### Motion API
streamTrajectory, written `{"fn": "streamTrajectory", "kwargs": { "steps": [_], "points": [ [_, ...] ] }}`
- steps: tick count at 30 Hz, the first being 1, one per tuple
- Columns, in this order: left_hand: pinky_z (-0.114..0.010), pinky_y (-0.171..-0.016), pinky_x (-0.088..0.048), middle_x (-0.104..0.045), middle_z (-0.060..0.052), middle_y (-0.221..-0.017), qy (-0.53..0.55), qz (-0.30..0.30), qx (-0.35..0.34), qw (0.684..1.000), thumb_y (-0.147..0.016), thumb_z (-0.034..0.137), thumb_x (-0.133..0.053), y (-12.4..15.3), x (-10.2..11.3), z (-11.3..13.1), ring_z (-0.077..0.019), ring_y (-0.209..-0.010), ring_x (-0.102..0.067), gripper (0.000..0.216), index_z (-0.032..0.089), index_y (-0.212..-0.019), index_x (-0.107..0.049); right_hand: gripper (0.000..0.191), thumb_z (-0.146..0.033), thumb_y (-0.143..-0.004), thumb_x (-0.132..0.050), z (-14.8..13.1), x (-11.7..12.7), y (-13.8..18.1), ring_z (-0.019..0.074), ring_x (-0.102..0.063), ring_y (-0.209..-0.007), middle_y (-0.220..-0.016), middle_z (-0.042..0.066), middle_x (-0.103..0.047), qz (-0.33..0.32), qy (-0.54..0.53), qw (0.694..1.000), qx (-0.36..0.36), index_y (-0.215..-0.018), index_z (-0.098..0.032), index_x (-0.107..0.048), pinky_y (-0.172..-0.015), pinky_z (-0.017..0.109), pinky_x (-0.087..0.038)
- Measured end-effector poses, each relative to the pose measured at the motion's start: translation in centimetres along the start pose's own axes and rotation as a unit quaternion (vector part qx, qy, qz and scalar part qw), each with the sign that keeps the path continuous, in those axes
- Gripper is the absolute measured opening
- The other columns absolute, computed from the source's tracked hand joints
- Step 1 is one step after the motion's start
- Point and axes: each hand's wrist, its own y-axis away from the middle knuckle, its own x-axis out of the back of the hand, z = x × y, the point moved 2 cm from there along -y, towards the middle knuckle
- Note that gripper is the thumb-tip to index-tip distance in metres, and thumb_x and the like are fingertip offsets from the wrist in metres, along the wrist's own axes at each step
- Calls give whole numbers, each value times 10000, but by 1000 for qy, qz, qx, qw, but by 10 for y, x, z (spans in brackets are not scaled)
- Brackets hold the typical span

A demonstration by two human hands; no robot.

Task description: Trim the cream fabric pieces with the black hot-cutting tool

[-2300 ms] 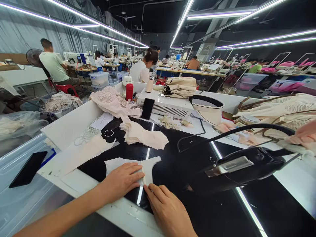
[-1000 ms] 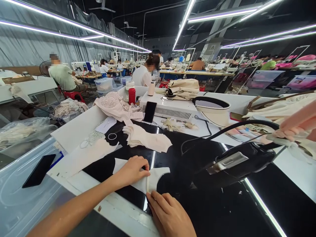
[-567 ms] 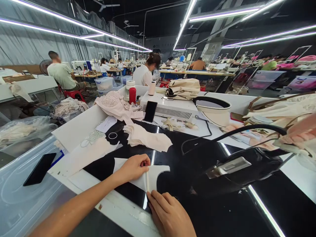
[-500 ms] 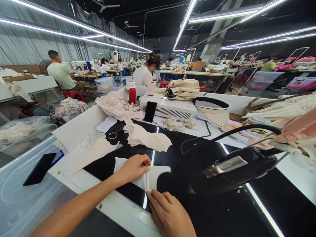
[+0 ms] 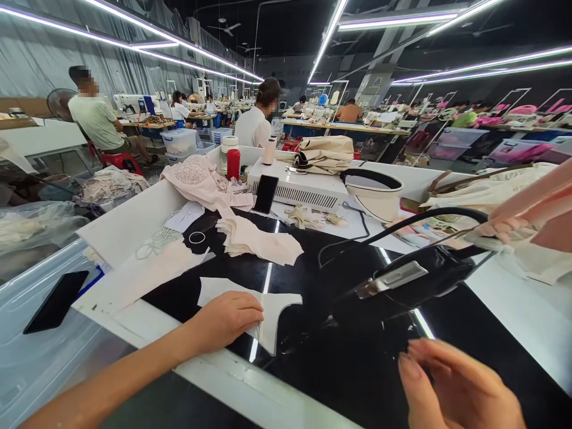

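Observation:
My left hand (image 5: 232,319) rests on a cut white fabric piece (image 5: 286,307), its fingers together and pressing the cloth onto the black board (image 5: 357,357). A seam or narrow strip runs along the middle of the piece, partly hidden under my fingertips. Over the right part of the board, my right hand (image 5: 460,384) is raised with thumb and fingers apart and nothing between them. Between the hands and farther back is a dark, blurred iron-like tool (image 5: 402,280) with a metal plate and a black cable. A stack of pale pink fabric pieces (image 5: 259,238) lies beyond my left hand.
Behind the stack stand a phone (image 5: 266,194), a red bottle (image 5: 233,164) and a white vented box (image 5: 299,189). Lace garments (image 5: 196,179) lie at the back left. Another phone (image 5: 56,302) lies on a clear plastic lid. Co-workers sit at tables beyond.
My right hand has left the fabric and moved right, opening. My left hand has gone from pinching the cloth to pressing flatter on it. The view has shifted slightly.

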Motion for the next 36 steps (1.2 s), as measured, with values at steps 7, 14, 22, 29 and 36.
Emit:
{"fn": "streamTrajectory", "kwargs": {
  "steps": [7, 14, 22, 29, 36],
  "points": [
    [-373, -1092, -577, -782, -99, -1200, -35, -2, -58, 998, -1099, 211, -592, 4, -8, 9, -229, -1163, -734, 164, 164, -1184, -724, 852, -607, -731, -923, -2, -43, -55, 317, -698, -1160, -1268, 98, -703, -74, -142, 983, -89, -1465, -372, -561, -896, 470, -618],
    [-274, -1016, -598, -783, -54, -1040, -70, -43, -149, 986, -1075, 91, -564, -6, -3, 30, -166, -1032, -740, 186, 182, -985, -698, 446, -402, -844, -888, -32, -68, -66, 174, -717, -740, -931, -26, -736, -54, -212, 970, -107, -1205, -295, -649, -737, 362, -627],
    [-300, -898, -626, -771, -77, -966, -56, -63, -143, 986, -1098, 75, -458, -10, -14, 30, -185, -909, -738, 320, 171, -903, -694, 703, -269, -811, -907, -54, -80, -45, 159, -686, -653, -930, -18, -707, -100, -255, 957, -98, -1389, -296, -508, -610, 335, -630],
    [-265, -940, -605, -782, -58, -1060, 3, -21, -38, 999, -1102, 192, -547, -3, -18, 26, -171, -983, -736, 209, 179, -989, -722, 611, -408, -944, -803, -70, -87, -12, 156, -642, -593, -827, -33, -619, -78, -331, 936, -95, -1450, -326, -472, -528, 317, -584],
    [-272, -953, -585, -791, -43, -1056, 94, -13, 17, 995, -1061, 180, -614, -3, -19, 25, -179, -994, -741, 168, 197, -946, -735, 544, -375, -980, -754, -76, -97, -3, 158, -633, -609, -839, -33, -591, -79, -350, 930, -81, -1452, -343, -486, -548, 323, -589]
  ]
}}
